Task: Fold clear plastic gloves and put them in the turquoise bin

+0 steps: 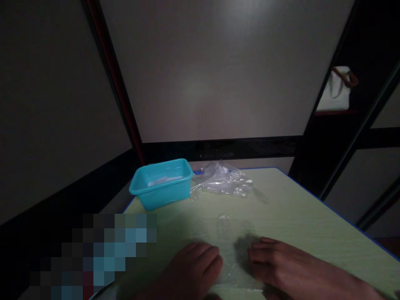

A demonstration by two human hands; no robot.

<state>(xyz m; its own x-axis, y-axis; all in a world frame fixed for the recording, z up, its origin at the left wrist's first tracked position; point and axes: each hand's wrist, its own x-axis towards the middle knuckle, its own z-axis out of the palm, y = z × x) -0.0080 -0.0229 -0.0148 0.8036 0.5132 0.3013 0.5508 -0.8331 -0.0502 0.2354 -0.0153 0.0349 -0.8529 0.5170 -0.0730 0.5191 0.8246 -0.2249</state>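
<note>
A clear disposable plastic glove [229, 250] lies flat on the table, its finger outlines pointing away from me. Over its left side rests my left hand [195, 266], closed, with the fingers curled together. My right hand [273, 262] is closed as well at the glove's right side, fingers bent inward and thumb low by the cuff edge. The fingertips of both hands are partly hidden, so their exact hold on the thin film is hard to see. Farther back sits a crumpled pile of clear plastic gloves [223, 181].
A turquoise plastic basket [167, 193] with something whitish inside stands at the table's back left, beside the pile. The pale green table [300, 221] has a blue edge. Cabinet panels [218, 83] rise behind it. A white bag [339, 91] sits on a shelf at right.
</note>
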